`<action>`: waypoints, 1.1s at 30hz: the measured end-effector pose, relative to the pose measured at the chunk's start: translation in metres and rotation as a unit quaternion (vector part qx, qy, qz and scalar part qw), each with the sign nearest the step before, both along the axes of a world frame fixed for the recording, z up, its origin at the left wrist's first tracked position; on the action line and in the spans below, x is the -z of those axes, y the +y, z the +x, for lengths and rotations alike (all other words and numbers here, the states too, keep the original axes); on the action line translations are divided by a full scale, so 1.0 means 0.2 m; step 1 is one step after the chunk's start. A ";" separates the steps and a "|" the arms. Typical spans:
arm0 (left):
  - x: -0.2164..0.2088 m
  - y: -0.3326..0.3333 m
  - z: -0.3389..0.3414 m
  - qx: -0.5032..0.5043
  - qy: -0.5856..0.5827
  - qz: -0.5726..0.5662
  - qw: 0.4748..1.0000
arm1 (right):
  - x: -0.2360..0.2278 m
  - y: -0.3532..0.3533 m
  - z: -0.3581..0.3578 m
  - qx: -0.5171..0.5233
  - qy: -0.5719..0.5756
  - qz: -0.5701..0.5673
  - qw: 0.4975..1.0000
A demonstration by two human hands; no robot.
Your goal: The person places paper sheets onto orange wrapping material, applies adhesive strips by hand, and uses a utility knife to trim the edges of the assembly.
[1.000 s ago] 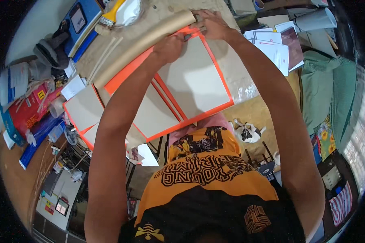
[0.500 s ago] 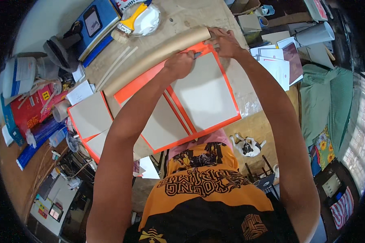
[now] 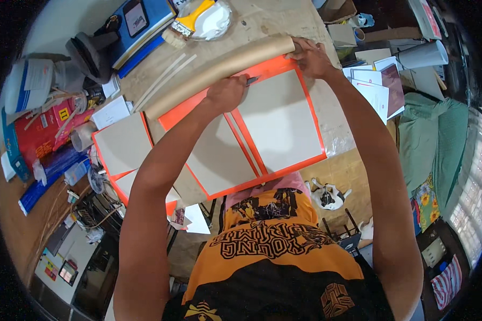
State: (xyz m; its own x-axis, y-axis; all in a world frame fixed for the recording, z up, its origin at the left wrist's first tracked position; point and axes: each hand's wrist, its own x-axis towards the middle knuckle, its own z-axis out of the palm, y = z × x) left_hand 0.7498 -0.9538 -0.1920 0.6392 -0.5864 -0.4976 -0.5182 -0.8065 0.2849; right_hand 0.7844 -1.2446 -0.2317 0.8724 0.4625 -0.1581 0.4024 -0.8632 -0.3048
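Note:
On the table lies an orange sheet (image 3: pixel 258 65) with two pale grey boards (image 3: pixel 284 115) on it and narrow strips between them. Along its far edge runs a rolled tan paper tube (image 3: pixel 219 63). My left hand (image 3: pixel 227 93) is closed around a small dark pointed tool (image 3: pixel 251 81), whose tip shows beyond the fist over the orange margin; its kind is unclear. At the sheet's far right corner, my right hand (image 3: pixel 313 60) has its fingers curled on the tube's end, with the thumb by the orange edge.
Another orange-edged board piece (image 3: pixel 123 142) lies at left. Two thin pale strips (image 3: pixel 163 80) rest beyond the tube, near a yellow-handled brush (image 3: pixel 195 18) on a tub of white paste (image 3: pixel 214 24). Papers (image 3: pixel 372 96) are at right; a black-and-white animal (image 3: pixel 328 197) lies on the floor.
My left hand, with the pointed tool, has slid leftward along the orange margin. My right hand stays at the tube's end. The whole view has shifted slightly.

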 end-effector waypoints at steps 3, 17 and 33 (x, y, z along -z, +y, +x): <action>-0.02 0.08 -0.02 0.000 -0.001 0.003 1.000 | -0.01 -0.01 0.00 -0.005 0.015 -0.027 1.000; -0.02 0.45 -0.17 -0.016 -0.017 0.016 1.000 | -0.02 0.00 0.02 -0.012 0.009 -0.013 1.000; -0.15 0.97 -0.33 -0.054 0.029 0.063 0.996 | -0.01 0.01 0.01 0.023 0.020 -0.025 0.999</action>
State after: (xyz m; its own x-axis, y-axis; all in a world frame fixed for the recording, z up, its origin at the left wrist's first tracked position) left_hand 0.6830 -0.7603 -0.1627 0.6628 -0.4472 -0.6006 -0.4123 -0.8875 0.2058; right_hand 0.7860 -1.2418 -0.2304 0.8854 0.4124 -0.2146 0.3504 -0.8953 -0.2751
